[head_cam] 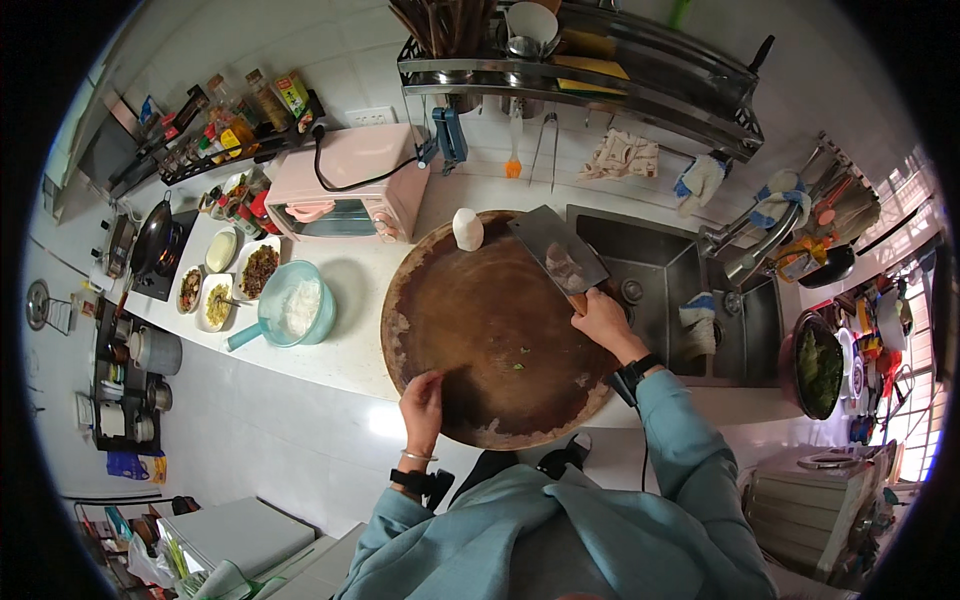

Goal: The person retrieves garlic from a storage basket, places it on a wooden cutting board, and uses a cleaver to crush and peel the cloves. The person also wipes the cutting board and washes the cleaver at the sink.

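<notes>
My right hand (602, 322) grips the wooden handle of a cleaver (561, 251), whose broad blade lies over the upper right of a large round wooden cutting board (480, 322) and reaches towards the sink. Pale residue marks the blade. Near the board's lower left edge is my left hand (424, 401), its fingertips close together; whether it pinches something small I cannot tell. A white peeled piece of vegetable, perhaps radish (468, 229), stands at the board's upper edge. Small green bits (518, 367) lie on the wood.
A teal strainer or bowl of white powder (326, 307) stands left, beside dishes of chopped food (259, 268). Behind are a pink toaster oven (352, 161) and a wall rack (525, 80). A double sink (645, 247) adjoins the board; a wok (154, 232) sits far left.
</notes>
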The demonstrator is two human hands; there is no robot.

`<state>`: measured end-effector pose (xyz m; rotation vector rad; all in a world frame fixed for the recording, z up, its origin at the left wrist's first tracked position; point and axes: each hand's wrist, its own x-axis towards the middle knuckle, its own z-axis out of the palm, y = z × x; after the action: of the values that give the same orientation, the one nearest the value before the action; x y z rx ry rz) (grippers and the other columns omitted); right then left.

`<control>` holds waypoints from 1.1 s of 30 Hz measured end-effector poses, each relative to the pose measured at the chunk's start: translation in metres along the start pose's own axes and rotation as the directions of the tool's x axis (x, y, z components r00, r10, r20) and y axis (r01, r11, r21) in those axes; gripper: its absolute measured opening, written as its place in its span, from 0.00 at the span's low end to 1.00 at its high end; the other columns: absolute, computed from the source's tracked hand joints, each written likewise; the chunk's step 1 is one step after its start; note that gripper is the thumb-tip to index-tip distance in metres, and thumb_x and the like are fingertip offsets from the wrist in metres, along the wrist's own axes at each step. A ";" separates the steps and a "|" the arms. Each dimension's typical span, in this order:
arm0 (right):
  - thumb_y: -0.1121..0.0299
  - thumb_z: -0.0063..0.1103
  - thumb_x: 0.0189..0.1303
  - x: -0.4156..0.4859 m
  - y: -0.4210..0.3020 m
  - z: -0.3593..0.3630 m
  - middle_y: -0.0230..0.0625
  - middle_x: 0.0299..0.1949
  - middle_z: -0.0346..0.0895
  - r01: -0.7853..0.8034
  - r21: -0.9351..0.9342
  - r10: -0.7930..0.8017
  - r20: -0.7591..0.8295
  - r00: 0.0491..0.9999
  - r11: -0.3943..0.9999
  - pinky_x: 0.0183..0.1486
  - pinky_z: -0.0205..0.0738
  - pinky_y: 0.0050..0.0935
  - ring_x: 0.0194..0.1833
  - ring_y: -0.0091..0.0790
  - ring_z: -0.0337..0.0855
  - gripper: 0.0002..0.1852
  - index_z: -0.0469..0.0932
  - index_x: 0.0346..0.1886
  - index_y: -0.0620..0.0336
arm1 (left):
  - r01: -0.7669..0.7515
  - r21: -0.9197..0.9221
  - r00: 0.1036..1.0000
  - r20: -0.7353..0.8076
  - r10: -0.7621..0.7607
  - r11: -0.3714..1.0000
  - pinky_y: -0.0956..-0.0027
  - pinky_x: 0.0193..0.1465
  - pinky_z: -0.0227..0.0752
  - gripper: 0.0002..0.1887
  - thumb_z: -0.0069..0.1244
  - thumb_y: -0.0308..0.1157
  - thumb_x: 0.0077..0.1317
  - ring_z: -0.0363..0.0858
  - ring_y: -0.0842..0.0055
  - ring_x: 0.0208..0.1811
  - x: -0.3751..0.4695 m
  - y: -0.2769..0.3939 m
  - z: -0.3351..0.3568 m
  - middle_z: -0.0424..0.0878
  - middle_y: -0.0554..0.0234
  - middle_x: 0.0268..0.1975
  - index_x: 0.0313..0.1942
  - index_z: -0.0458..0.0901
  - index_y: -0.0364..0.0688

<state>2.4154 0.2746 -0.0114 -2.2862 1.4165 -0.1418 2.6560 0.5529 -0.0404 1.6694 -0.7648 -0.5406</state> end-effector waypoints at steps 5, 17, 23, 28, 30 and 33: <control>0.57 0.63 0.59 -0.062 -0.015 -0.007 0.58 0.40 0.81 -0.090 0.297 0.094 0.002 0.996 0.951 0.44 0.76 0.48 0.44 0.61 0.81 0.26 0.70 0.53 0.66 | 0.116 -0.072 0.988 -0.094 -0.123 0.991 0.77 0.47 0.74 0.08 0.51 0.24 0.70 0.80 0.81 0.43 -0.008 -0.005 -0.040 0.84 0.63 0.40 0.48 0.80 0.36; 0.52 0.56 0.67 -0.217 -0.092 0.021 0.46 0.45 0.81 0.218 0.478 -0.428 0.389 0.816 0.851 0.44 0.79 0.38 0.43 0.49 0.84 0.25 0.63 0.56 0.59 | 0.116 0.006 0.987 0.110 -0.116 0.993 0.74 0.35 0.68 0.12 0.44 0.34 0.72 0.72 0.80 0.29 -0.081 0.024 -0.075 0.75 0.63 0.29 0.48 0.68 0.35; 0.56 0.56 0.67 -0.228 -0.089 0.085 0.32 0.40 0.78 0.784 -0.040 -0.784 0.004 0.620 0.620 0.19 0.70 0.23 0.24 0.26 0.73 0.25 0.70 0.65 0.52 | 0.234 0.026 0.954 0.188 -0.234 0.972 0.76 0.29 0.67 0.14 0.45 0.34 0.74 0.72 0.81 0.25 -0.084 0.013 -0.077 0.75 0.63 0.27 0.51 0.62 0.36; 0.56 0.57 0.67 -0.225 -0.086 0.107 0.35 0.20 0.68 0.703 0.025 -0.703 -0.007 0.711 0.711 0.17 0.69 0.29 0.19 0.30 0.73 0.29 0.66 0.70 0.48 | 0.264 0.277 0.926 0.196 -0.323 0.924 0.67 0.24 0.67 0.13 0.45 0.34 0.74 0.73 0.71 0.20 -0.059 0.003 -0.065 0.76 0.56 0.25 0.47 0.62 0.36; 0.57 0.56 0.67 -0.216 -0.089 0.109 0.39 0.21 0.71 0.676 0.114 -0.669 -0.097 0.737 0.728 0.19 0.71 0.34 0.20 0.36 0.76 0.30 0.65 0.71 0.49 | 0.122 0.383 0.954 0.209 -0.214 0.916 0.62 0.26 0.68 0.13 0.46 0.34 0.73 0.77 0.59 0.23 -0.040 -0.003 -0.055 0.78 0.50 0.26 0.47 0.63 0.36; 0.58 0.57 0.67 -0.206 -0.092 0.107 0.44 0.24 0.76 0.604 0.209 -0.582 -0.162 0.797 0.769 0.24 0.75 0.40 0.23 0.43 0.80 0.30 0.63 0.71 0.50 | -0.058 0.411 0.977 0.212 -0.034 0.910 0.51 0.32 0.71 0.14 0.48 0.36 0.72 0.79 0.42 0.32 -0.012 -0.006 -0.037 0.80 0.41 0.30 0.47 0.64 0.36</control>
<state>2.4285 0.5228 -0.0391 -2.4442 0.6017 -0.5903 2.6749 0.5870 -0.0385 2.0168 -1.1077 -0.5843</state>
